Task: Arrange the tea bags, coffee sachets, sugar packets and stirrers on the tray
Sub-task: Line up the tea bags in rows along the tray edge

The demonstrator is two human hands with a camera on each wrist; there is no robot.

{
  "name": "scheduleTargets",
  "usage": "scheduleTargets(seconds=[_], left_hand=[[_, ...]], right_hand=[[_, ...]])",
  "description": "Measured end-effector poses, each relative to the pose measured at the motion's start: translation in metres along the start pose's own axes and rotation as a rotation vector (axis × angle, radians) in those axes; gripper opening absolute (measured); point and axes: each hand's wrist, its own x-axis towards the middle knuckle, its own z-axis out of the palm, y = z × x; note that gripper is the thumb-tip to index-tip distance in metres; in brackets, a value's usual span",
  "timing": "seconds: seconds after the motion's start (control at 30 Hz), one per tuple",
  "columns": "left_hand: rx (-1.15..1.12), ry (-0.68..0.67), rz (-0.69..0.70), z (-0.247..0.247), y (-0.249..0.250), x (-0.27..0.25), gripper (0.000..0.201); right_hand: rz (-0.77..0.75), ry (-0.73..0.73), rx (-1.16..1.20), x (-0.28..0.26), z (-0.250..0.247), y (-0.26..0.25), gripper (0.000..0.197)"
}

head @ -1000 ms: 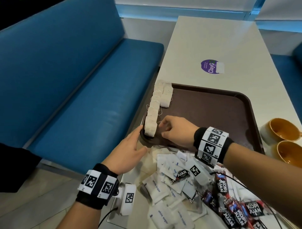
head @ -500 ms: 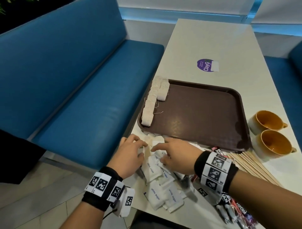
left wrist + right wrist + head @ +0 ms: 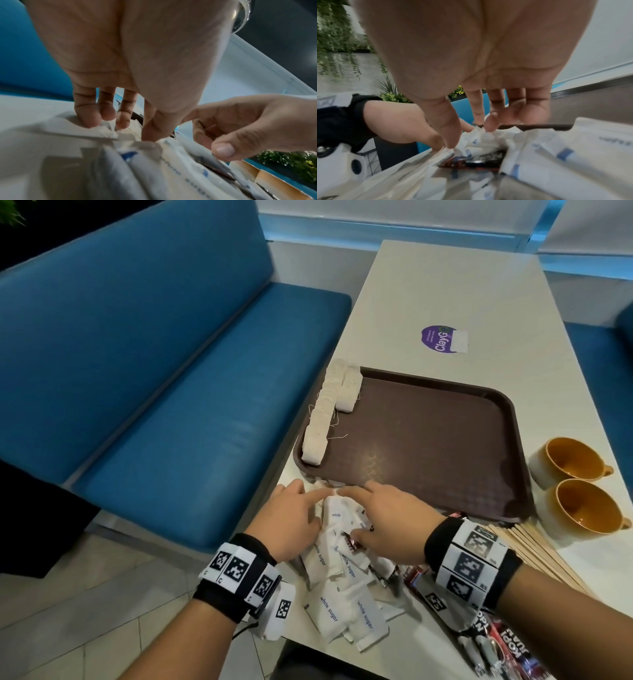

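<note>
A brown tray (image 3: 428, 433) lies on the table with a row of white tea bags (image 3: 322, 419) along its left edge. In front of it is a loose pile of white sugar packets (image 3: 342, 607). Red and black coffee sachets (image 3: 507, 642) lie at the near right, and wooden stirrers (image 3: 534, 546) fan out behind my right wrist. My left hand (image 3: 298, 508) and right hand (image 3: 380, 518) are both over the far end of the pile, forefingers almost meeting by the tray's near rim. The left fingertips (image 3: 91, 120) press a flat white packet. The right fingers (image 3: 489, 121) hang loosely and touch crumpled white packets.
Two ochre cups (image 3: 568, 457) (image 3: 589, 508) stand right of the tray. A purple sticker (image 3: 442, 340) is on the table beyond it. A blue bench (image 3: 171, 405) runs along the table's left edge, close to the pile.
Both hands have drawn back from the tea-bag row at the tray's near left corner and come down onto the packet pile in front of the tray.
</note>
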Motion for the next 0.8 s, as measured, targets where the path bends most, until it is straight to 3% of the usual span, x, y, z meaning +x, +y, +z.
scheduleTargets(seconds=[0.27,0.47,0.6,0.8], left_hand=[[-0.119,0.095,-0.036,-0.001,-0.021,-0.022,0.032],[-0.137,0.255,-0.149,-0.009,-0.019,-0.015,0.010],[-0.102,0.169,-0.263,-0.007,-0.014,-0.007,0.017],[-0.199,0.223,-0.252,-0.007,-0.013,-0.007,0.016]], right_hand=[[-0.049,-0.076,-0.095,-0.005,0.004,0.002,0.053],[-0.042,-0.069,0.005,0.000,-0.006,0.002,0.041],[-0.039,0.035,-0.003,0.023,-0.017,-0.009,0.028],[-0.037,-0.061,-0.186,0.061,-0.010,-0.027,0.033]])
